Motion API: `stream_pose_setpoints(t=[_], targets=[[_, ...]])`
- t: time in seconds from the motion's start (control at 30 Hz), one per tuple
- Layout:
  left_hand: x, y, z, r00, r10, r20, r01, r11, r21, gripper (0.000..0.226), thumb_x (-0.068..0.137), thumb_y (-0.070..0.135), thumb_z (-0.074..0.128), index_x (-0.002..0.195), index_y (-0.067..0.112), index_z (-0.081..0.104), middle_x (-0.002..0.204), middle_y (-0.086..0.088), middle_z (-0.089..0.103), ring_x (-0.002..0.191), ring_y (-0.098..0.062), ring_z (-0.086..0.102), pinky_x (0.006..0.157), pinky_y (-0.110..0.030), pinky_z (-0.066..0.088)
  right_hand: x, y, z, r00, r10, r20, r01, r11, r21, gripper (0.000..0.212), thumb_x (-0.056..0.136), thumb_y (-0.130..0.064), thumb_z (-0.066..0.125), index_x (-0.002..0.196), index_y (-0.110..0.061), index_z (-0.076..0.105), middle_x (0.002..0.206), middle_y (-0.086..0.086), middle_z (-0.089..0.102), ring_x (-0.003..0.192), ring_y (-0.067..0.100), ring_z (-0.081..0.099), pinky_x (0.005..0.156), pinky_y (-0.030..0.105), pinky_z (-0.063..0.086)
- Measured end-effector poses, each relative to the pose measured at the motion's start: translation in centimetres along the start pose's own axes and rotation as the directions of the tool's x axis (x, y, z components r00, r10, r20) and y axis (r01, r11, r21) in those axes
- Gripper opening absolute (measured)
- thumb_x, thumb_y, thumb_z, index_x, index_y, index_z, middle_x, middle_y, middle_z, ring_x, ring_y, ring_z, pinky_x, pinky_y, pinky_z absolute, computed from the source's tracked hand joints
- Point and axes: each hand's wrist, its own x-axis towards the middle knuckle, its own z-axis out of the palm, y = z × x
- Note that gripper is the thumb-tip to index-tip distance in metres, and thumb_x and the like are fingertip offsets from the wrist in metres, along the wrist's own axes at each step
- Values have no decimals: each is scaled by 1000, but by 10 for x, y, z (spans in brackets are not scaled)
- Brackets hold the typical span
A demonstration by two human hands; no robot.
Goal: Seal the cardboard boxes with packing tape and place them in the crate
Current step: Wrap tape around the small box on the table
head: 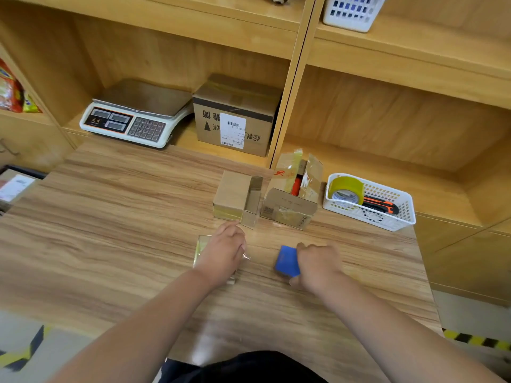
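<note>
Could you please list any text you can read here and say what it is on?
Nothing can be quoted with confidence.
Shelf cardboard box: large dark characters, upside down, unreadable.
Shipping label: barcodes, print too small.
Weighing scale keypad: digits blurred.
Open box: small print blurred.

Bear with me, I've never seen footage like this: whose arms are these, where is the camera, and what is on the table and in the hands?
There is no machine: these are a person's bare arms, filmed by one wide-angle camera worn on the head, looking down. The left hand rests on a small taped box on the wooden table. The right hand holds a blue object; I cannot tell what it is. Behind them stand a left open box and a right open box. A white basket holds a tape roll and an orange cutter. On the shelf sit a scale and a larger box.
</note>
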Motion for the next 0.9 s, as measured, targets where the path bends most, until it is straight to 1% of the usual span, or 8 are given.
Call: stream_pose_setpoints(t=[0.1,0.23,0.37,0.5,0.6,0.7,0.77,0.9], targets=[[2,-2,-2,999,-37,23,38,998,-52,18,93,5,51,81,8,65,111,-2,61,133,-16,33,102,-7,15,-6,17,33,979,77,-191,-77,997,5,70,73,-66,64,113,-11,51,99,6,64,88,25,63,85,36,38],[2,-3,-6,997,-36,68,41,997,-72,15,88,-1,54,80,6,65,109,-2,63,132,-17,35,103,-16,22,-18,20,58,929,123,-350,-110,992,59,66,29,-27,97,85,-2,72,57,9,61,49,26,60,49,30,49],[6,-2,-9,993,-52,108,59,996,-63,15,84,-4,55,85,3,67,115,-4,61,132,-19,34,103,-14,19,-22,12,67,970,183,-157,-162,977,137,52,82,-30,69,126,-9,52,106,6,62,92,24,62,76,34,49],[7,-1,-12,989,-49,137,56,998,-43,17,81,-4,56,92,2,68,123,-6,58,134,-18,33,100,-4,11,-19,-12,57,879,172,-445,23,916,400,42,56,-20,89,90,-4,69,86,12,66,79,34,62,67,42,52],[8,0,-14,988,-51,148,57,998,-33,18,81,-4,57,94,1,68,125,-7,57,135,-19,33,102,-9,14,-6,-47,36,915,164,-367,186,637,748,31,82,-25,72,108,-11,67,98,1,66,100,22,54,87,37,40],[9,1,-14,986,-55,158,59,998,-26,19,82,-4,57,96,2,68,126,-7,57,135,-19,32,103,-8,13,7,-80,24,976,189,-106,65,211,975,32,91,-31,60,117,-13,61,98,-7,62,105,13,52,93,30,41],[9,1,-15,985,-57,166,62,998,-25,21,83,-4,56,98,2,69,127,-7,56,136,-19,31,104,-8,12,14,-91,20,972,229,52,-49,-17,999,20,90,-27,62,103,-12,65,91,-3,67,91,12,59,82,25,47],[9,0,-15,981,-56,186,62,998,-23,23,83,-7,53,99,0,68,128,-9,56,136,-21,31,106,-11,14,20,-95,21,942,305,138,-97,-147,984,15,86,-19,66,72,-18,62,69,-9,65,62,2,56,58,13,43]])
